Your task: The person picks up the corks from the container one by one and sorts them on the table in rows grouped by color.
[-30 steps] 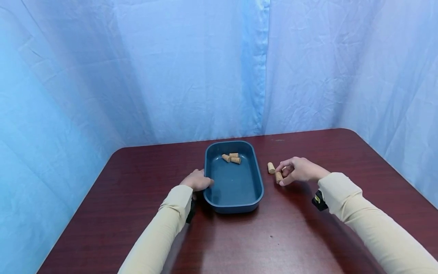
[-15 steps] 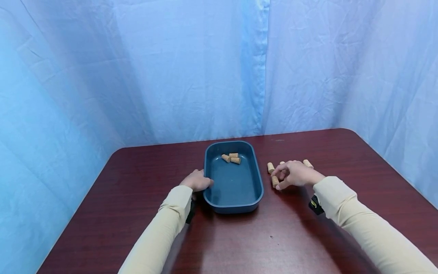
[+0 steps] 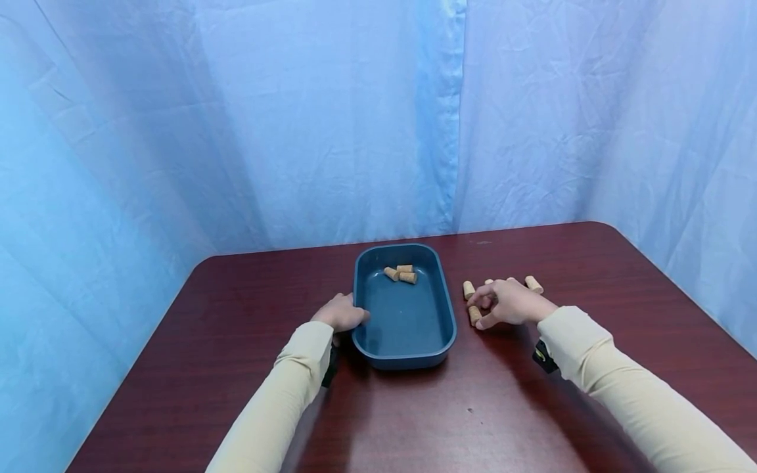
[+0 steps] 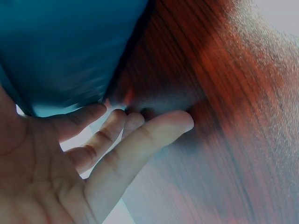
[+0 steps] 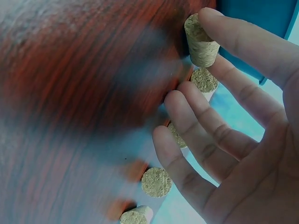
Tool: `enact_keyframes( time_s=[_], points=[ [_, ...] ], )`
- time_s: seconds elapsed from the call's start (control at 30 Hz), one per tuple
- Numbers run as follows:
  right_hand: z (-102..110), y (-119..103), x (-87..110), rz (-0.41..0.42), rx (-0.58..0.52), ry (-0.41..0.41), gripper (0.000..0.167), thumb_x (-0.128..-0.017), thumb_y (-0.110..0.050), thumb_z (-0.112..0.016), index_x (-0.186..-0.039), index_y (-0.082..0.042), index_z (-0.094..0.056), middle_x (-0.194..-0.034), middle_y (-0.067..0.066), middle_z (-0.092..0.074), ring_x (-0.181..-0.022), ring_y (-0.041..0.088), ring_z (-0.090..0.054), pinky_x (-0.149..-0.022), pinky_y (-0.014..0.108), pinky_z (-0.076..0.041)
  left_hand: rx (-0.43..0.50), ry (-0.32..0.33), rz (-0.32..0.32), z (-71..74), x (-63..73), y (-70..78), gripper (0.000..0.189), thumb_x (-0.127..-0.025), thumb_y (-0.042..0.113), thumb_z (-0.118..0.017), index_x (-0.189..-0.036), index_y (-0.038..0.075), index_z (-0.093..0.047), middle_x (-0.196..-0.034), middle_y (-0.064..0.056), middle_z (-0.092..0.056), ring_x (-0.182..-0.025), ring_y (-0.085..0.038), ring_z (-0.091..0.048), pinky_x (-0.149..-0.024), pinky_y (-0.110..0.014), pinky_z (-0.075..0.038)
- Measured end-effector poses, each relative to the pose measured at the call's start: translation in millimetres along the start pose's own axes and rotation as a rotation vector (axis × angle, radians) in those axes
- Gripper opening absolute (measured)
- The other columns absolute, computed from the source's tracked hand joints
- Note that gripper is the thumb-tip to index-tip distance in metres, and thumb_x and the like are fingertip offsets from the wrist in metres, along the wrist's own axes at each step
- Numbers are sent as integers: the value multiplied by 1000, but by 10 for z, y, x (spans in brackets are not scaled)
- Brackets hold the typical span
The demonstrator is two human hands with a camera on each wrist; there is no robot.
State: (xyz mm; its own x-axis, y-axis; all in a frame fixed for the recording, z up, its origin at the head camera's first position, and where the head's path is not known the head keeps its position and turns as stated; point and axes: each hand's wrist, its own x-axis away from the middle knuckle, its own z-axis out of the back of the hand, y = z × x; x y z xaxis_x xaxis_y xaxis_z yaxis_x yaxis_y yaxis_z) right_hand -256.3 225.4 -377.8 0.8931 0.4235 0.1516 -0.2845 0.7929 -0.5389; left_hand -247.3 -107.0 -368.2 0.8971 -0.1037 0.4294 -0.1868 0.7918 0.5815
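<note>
In the head view my left hand (image 3: 341,313) grips the left wall of a deep blue tray (image 3: 408,361), thumb over the rim and fingers outside. The left wrist view shows these fingers beside the tray's outer side (image 4: 70,51), close over the table. Right of the tray, my right hand (image 3: 510,302) pinches a tapered cork stopper (image 3: 475,316) between thumb and index finger. Its other fingers (image 5: 180,109) are bent loosely, holding nothing. Another cork (image 3: 469,290) stands just behind the pinched one.
More corks, including one at the right (image 3: 533,284), form a row behind my right hand, partly hidden by it. Three corks (image 3: 407,278) lie at the tray's far end. The dark red table (image 3: 266,282) ends at a pale blue curtain (image 3: 331,131).
My right hand has shifted slightly left and nearer to me, the pinched cork moving with it. Corks behind that hand have come into view. My left hand and the tray stay in place.
</note>
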Motion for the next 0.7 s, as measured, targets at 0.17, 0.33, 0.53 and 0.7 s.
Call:
enact_keyframes(
  time_s=[0.17, 0.33, 0.53, 0.7],
  points=[
    [-1, -12, -1, -9, 12, -5, 39, -78, -17, -87, -114, -6, -75, -93, 4, -57, -90, 23, -53, -72, 34, -46, -4, 3, 3, -2, -10, 3, 65, -98, 18, -55, -157, 2, -33, -156, -23, -31, -112, -40, -53, -71, -51, -58],
    [14, -13, -3, -21, 4, -17, 42, -79, -16, -87, -116, -4, -73, -94, 5, -60, -89, 23, -55, -72, 33, -49, -13, 0, 6, -4, -20, 5, 66, -98, 18, -55, -158, 2, -33, -157, -23, -30, -113, -40, -53, -70, -50, -59],
    [98, -33, 15, -40, -6, -3, 44, -81, -23, -85, -120, -6, -73, -99, 7, -64, -93, 25, -57, -76, 38, -50, -13, -3, 5, 2, -26, 1, 67, -98, 18, -56, -158, 2, -32, -159, -23, -28, -113, -40, -53, -68, -49, -59],
    [185, -55, 27, -9, 11, 47, 42, -88, -28, -80, -121, -4, -72, -101, 9, -67, -94, 26, -60, -78, 43, -51, -5, -3, 6, 12, -33, -5, 68, -98, 19, -56, -159, 1, -30, -160, -23, -26, -115, -40, -53, -69, -49, -59]
  ],
)
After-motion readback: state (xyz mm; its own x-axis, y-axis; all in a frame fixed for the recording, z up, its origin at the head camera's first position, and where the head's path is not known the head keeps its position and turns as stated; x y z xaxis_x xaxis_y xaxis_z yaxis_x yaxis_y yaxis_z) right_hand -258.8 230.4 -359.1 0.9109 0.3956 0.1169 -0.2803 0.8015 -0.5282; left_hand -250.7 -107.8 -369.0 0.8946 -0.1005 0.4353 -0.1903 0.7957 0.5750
